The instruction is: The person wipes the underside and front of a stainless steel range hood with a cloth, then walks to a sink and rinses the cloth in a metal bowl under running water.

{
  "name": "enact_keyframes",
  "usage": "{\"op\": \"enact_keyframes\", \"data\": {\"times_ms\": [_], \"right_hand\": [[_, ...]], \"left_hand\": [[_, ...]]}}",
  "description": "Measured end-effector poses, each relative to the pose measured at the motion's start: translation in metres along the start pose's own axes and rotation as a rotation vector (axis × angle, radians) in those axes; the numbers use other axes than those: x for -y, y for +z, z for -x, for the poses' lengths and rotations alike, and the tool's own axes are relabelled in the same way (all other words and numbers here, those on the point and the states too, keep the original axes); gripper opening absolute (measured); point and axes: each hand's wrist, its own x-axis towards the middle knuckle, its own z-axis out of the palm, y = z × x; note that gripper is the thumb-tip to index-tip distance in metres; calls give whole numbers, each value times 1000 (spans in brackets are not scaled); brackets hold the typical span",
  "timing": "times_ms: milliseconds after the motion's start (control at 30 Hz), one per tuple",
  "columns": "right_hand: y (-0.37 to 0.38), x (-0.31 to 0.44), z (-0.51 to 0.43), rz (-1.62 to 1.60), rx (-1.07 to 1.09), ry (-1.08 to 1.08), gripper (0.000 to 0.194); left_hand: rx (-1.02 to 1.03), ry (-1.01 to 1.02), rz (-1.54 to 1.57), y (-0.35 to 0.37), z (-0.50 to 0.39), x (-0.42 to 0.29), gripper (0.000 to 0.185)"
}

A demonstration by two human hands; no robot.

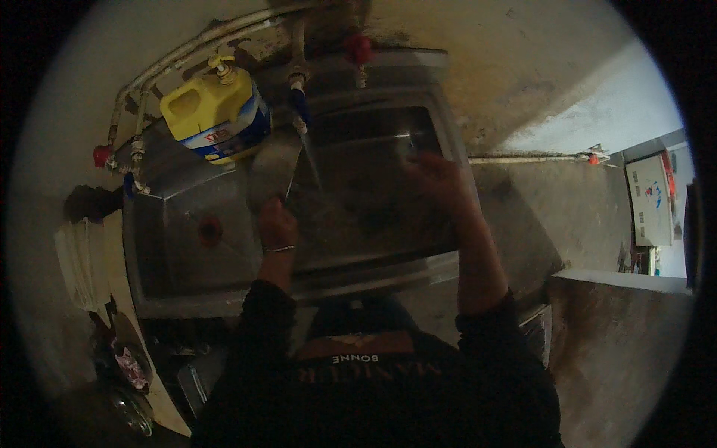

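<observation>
My left hand (277, 224), with a thin band at its wrist, is curled over the area between the two basins of a metal sink (190, 307). Just beyond its fingers is a flat, pale metal surface (274, 162) with a bright edge. Whether the hand grips that surface is unclear. My right hand (440, 176) is blurred over the right side of the larger basin (358, 224). A faint pale patch shows at its fingertips, too dim to name. Between the hands, a stream of water (312, 162) runs from a blue-handled tap (299, 103).
A yellow plastic jug (215, 112) with a pump top stands behind the left basin. Its drain (210, 231) looks reddish. Pipes (185, 50) with red-handled valves (358, 49) run along the wall. White cloth or plastic (81, 263) hangs at the left, above a glossy bowl-like item (131, 414).
</observation>
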Motion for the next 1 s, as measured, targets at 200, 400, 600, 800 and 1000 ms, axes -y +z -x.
{"op": "enact_keyframes", "data": {"times_ms": [200,400,600,800,1000], "right_hand": [[33,-2,0,74,-24,-30,39],[105,-6,-33,-254,-282,-72,36],[137,-37,-63,472,131,-539,28],[209,-35,-89,374,431,-122,22],[238,-98,-89,226,429,-486,30]], "left_hand": [[22,-247,-24,-5,-6,-9,25],[150,-776,148,0,6,6,35],[114,-838,374,-1,26,23,46],[285,-809,69,-6,45,31,47],[5,-1078,1118,-8,46,17,38]]}}
